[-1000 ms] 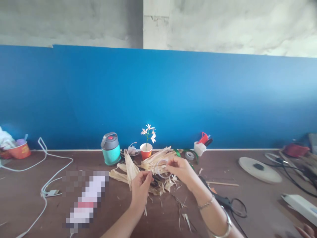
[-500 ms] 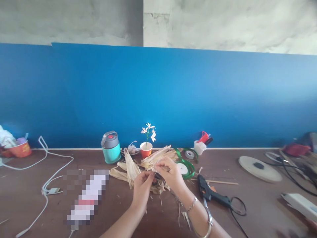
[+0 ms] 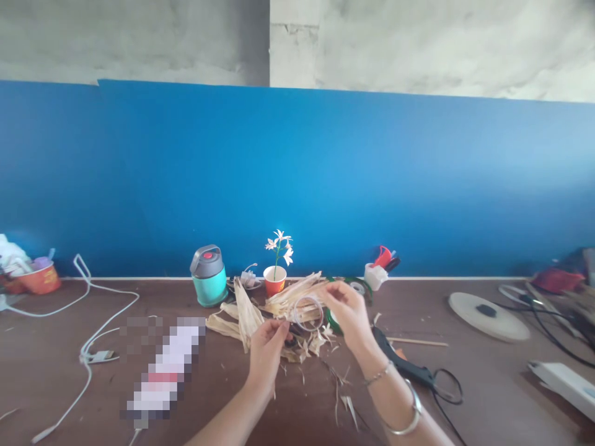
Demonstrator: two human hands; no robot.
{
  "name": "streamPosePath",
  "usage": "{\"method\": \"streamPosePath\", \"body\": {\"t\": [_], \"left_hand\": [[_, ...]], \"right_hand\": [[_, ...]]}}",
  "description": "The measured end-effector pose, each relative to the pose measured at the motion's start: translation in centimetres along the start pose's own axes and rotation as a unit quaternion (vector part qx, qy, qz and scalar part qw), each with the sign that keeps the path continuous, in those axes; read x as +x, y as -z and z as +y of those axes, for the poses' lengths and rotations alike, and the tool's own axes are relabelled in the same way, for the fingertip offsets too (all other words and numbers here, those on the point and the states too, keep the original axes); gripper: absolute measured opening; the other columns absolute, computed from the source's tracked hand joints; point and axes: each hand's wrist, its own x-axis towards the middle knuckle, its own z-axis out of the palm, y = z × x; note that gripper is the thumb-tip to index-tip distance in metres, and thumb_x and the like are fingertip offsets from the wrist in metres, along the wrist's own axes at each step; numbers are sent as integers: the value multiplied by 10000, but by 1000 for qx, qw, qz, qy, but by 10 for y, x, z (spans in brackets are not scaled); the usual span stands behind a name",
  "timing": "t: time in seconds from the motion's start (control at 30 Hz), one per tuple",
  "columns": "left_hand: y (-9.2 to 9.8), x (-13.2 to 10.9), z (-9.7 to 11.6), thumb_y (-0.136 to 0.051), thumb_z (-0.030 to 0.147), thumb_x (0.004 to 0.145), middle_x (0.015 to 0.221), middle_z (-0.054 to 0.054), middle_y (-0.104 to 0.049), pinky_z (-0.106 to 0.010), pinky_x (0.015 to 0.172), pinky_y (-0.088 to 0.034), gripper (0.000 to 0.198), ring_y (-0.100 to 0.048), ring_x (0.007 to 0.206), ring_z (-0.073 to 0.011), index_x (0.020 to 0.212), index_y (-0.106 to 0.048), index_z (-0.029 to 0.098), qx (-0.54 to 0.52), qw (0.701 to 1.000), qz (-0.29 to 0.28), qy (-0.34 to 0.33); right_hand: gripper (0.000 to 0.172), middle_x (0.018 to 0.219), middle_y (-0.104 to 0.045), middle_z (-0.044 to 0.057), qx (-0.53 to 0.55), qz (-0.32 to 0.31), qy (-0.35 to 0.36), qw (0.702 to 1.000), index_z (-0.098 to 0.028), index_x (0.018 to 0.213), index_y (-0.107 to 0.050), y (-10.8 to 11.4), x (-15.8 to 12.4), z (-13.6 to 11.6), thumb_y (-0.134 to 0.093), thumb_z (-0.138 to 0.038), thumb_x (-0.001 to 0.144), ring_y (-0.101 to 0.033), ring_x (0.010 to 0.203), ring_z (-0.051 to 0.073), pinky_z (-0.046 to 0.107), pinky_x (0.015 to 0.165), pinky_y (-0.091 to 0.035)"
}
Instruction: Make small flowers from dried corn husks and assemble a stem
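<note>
My left hand (image 3: 267, 347) is pinched shut over the husk pile, its thumb and forefinger closed on something too small to make out. Just beyond those fingertips hangs a thin pale ring (image 3: 309, 328), like a coil of thread or narrow tape. My right hand (image 3: 348, 306) is closed in a pinch at the ring's upper right; whether it grips the ring or a fine strand is unclear. Dry corn husks (image 3: 248, 316) lie behind and beneath the hands. Small petal-shaped husk pieces (image 3: 318, 341) lie below the ring. A green ribbon spool (image 3: 333, 321) is partly hidden by my right hand.
Pale flowers (image 3: 279, 244) stand in a red paper cup (image 3: 275, 285). Nearby are a turquoise flask (image 3: 209, 288) and a white holder (image 3: 375, 275) with tools. To the right lie a glue gun (image 3: 404, 365), a thin stick (image 3: 418, 342) and a round disc (image 3: 488, 325). White cables (image 3: 109, 328) run left.
My right hand has moved right, away from my left fingertips, and the pale ring now shows between the hands. My left hand has stayed almost still.
</note>
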Motion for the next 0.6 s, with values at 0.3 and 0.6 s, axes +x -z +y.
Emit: {"method": "streamPosePath", "body": {"t": [0.3,0.6], "left_hand": [[0,-2,4,-672,428,684,552,-20,-621,-239,467,-352,266,-502,483,-132,627,-639,171,19,1000,1,-5],[2,-1,1,-673,448,672,572,-25,-642,-229,479,-369,285,-555,535,-153,646,-645,166,29,999,6,-17]], "right_hand": [[118,656,-535,-41,470,136,-64,870,-212,754,-500,101,40,-11,-578,-123,748,-536,564,88,224,524,-487],[116,651,-565,7,329,24,-210,920,-182,731,-548,129,41,14,-647,-123,713,-543,521,121,219,390,-444]]}}
